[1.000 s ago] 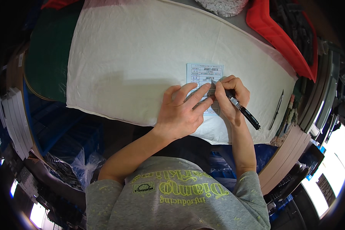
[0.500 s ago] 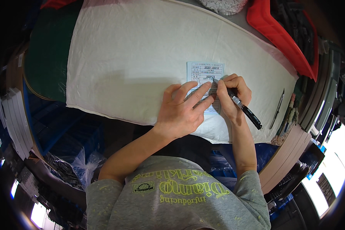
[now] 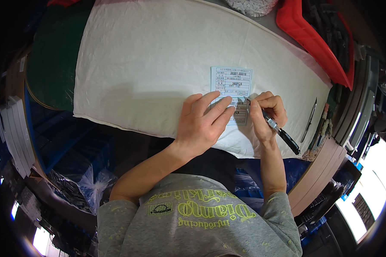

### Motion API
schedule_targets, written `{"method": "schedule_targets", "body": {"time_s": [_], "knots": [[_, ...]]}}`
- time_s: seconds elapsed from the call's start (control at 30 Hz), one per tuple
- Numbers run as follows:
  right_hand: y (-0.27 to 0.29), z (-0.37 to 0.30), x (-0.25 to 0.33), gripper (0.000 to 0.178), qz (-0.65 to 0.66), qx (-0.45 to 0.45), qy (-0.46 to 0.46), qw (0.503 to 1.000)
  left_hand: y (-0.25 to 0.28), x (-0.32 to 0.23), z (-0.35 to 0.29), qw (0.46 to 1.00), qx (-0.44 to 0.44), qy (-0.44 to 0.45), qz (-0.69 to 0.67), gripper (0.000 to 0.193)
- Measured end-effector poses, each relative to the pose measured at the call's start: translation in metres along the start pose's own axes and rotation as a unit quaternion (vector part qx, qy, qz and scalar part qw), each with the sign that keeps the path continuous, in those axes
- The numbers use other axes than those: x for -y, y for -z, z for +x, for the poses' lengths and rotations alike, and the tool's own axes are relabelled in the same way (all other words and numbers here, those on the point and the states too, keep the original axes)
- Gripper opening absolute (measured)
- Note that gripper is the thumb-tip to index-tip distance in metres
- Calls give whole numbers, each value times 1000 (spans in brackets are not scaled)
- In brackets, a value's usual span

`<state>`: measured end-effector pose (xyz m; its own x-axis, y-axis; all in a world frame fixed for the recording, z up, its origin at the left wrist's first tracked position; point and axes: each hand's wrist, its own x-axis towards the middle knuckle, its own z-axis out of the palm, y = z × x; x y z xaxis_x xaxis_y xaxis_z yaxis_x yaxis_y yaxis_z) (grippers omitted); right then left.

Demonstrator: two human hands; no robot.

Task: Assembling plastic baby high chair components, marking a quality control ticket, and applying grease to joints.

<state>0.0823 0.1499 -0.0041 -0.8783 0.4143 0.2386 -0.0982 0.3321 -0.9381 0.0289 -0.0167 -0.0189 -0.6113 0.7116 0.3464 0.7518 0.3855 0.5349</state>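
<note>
Working over the white cloth (image 3: 150,55)
Your left hand (image 3: 200,128) rests open-fingered on the printed sheet (image 3: 240,80) lying there; your right hand (image 3: 262,125) has its grip closed around a black pen (image 3: 289,141), tip by the sheet's edge

The left hand (image 3: 201,126) covers the lower left of a printed slip (image 3: 231,79), hiding parts of its rows; the finest print is too small for me to read from here. The right hand's (image 3: 268,113) curled fingers hide part of a black pen (image 3: 289,142), and I can't tell whether its tip touches the slip. A red bin (image 3: 306,43) and a white textured bundle (image 3: 255,5) are cut off along the top. Dark pieces (image 3: 326,32) inside the bin merge in shadow, their kind unclear.
</note>
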Motion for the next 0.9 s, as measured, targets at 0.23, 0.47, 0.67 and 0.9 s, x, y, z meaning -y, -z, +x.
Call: {"method": "schedule_targets", "body": {"time_s": [0.23,0.47,0.67,0.9], "knots": [[1,1,-10,17,-42,21,-5,999,-1,0,-1,1000,9,-4,5,27],[5,1,-10,17,-51,12,11,999,1,-1,0,1000,19,5,-9,29],[0,1,-11,17,-68,11,7,998,1,-1,0,1000,23,0,-2,31],[2,2,-9,17,-111,38,24,993,2,-1,1,1000,29,3,2,29]]}}
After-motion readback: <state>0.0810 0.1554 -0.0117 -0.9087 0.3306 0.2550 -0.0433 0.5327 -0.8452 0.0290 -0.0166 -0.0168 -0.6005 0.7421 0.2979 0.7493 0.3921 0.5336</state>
